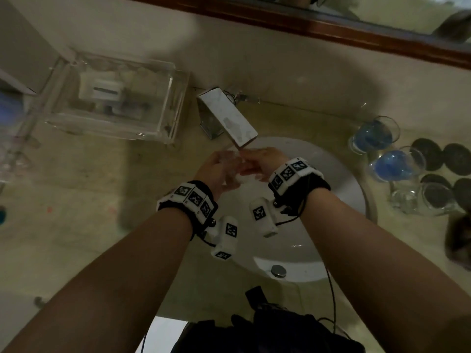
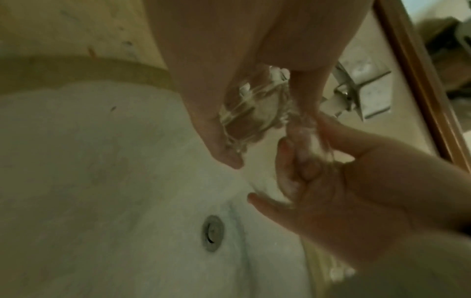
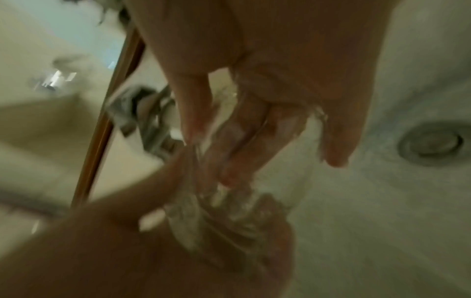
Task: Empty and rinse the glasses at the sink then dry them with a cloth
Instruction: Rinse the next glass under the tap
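Note:
A clear glass (image 1: 235, 167) is held sideways over the white sink (image 1: 339, 179), just below the flat chrome tap (image 1: 229, 118). My left hand (image 1: 216, 171) grips the glass's thick base (image 2: 244, 115). My right hand (image 1: 262, 161) has its fingers (image 2: 303, 161) curled inside the bowl and the thumb outside the wall. The glass (image 3: 229, 217) looks wet and streaked. Two glasses of blue liquid (image 1: 374, 135) (image 1: 395, 163) and an empty clear glass (image 1: 418, 197) stand on the counter to the right of the sink.
Several dark round coasters (image 1: 456, 159) lie by the glasses. A clear plastic box (image 1: 117, 98) sits on the counter at the back left. The drain (image 1: 278, 271) is at the basin's near side. A wood-framed mirror (image 1: 331, 24) runs along the back.

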Tool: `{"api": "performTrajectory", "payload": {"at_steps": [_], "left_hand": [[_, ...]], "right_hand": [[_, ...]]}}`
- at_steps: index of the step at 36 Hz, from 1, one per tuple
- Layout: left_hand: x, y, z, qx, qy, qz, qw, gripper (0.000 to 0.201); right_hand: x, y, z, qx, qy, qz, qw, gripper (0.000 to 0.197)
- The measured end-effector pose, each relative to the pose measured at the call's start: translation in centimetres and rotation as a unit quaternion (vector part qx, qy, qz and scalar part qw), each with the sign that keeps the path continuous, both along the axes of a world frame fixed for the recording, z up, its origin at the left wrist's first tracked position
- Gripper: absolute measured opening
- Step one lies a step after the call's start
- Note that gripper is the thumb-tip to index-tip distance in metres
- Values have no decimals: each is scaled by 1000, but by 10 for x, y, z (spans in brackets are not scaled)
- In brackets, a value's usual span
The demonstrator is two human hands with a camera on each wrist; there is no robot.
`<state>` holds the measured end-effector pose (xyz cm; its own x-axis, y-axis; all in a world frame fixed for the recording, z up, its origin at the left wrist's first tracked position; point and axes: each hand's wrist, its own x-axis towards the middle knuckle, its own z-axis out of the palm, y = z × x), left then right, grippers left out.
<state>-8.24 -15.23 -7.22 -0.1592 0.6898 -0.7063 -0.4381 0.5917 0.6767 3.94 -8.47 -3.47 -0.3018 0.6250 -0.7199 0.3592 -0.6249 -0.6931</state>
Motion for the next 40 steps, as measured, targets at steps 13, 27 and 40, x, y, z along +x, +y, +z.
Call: {"api": "performTrajectory", "payload": {"at_steps": [13,27,40], "left_hand": [[1,0,2,-9,-1,-10,1000,22],[-5,4,0,-27,-19,-44,998,17],[-1,5,1,-20,5,-29,999,21]], "right_hand": [[17,-5,-15,-57,1,30,998,20],[15,-6,-19,-45,54,6,998,14],[21,0,-24,-73,34,-49,996,25]]}}
